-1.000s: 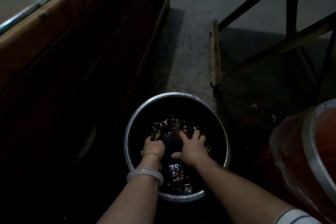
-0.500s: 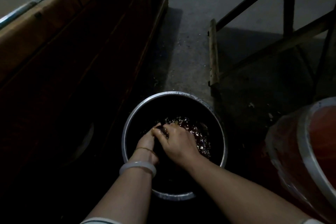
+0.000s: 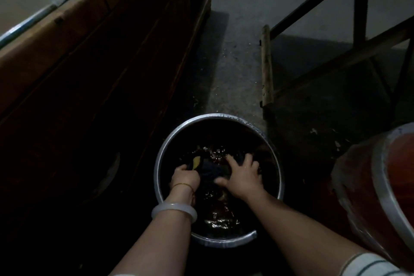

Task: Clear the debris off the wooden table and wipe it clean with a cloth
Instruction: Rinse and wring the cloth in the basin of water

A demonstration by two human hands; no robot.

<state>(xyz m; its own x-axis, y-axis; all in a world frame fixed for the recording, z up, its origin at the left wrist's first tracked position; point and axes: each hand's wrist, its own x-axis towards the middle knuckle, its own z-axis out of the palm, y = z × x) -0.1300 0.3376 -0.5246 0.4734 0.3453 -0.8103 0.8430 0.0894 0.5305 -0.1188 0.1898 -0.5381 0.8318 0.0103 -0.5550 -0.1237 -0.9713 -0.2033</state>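
Observation:
A round metal basin of dark water stands on the floor in front of me. A dark wet cloth with a small yellow patch lies in the water between my hands. My left hand is fisted on the cloth's left end; a white bangle and a thin gold bracelet sit on that wrist. My right hand presses flat on the cloth's right side, fingers spread. The wooden table rises along the left, its glass-covered top at the upper left corner.
A wooden frame of slats and bars stands at the right on the grey concrete floor. An orange-red tub with a pale rim sits at the right edge. Small specks litter the floor beyond the basin.
My hands were bunched together over the cloth half a second ago; now they have drawn apart, the right hand spread flat and the cloth stretched between them. The water ripples.

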